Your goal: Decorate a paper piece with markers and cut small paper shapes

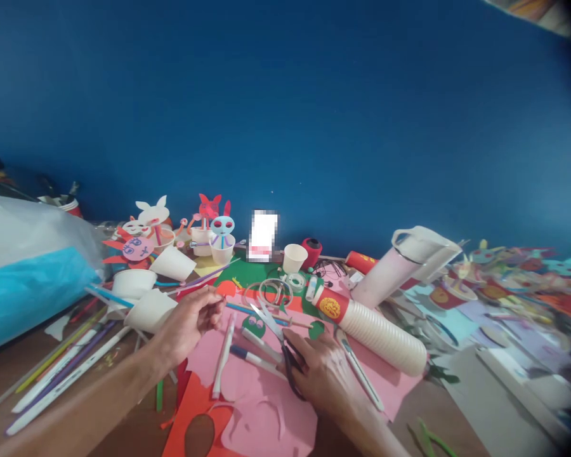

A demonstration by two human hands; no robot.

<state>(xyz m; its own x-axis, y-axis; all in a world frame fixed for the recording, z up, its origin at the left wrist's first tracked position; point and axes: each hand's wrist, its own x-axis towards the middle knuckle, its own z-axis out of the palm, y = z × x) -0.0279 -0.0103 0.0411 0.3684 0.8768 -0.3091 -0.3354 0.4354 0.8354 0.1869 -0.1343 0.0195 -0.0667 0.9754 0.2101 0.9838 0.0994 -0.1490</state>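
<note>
Right hand [321,365] gripped scissors [279,334] over pink paper [252,425], blades slightly parted, tips angled toward left side. Left hand [195,317] had fingers curled together; whether they pinched something small could not be made out. Careless swing of parted blades could have nicked left fingers or green paper disc [254,325] near tips. Bump from right wrist could have rolled cup stack [380,333], lying on its side.

We see the left hand [194,324] and right hand [322,366] bare — and, behind the left wrist [159,350], an uncovered left forearm [99,397] that thickens away from it — the right forearm [364,422] equally bare.
</note>
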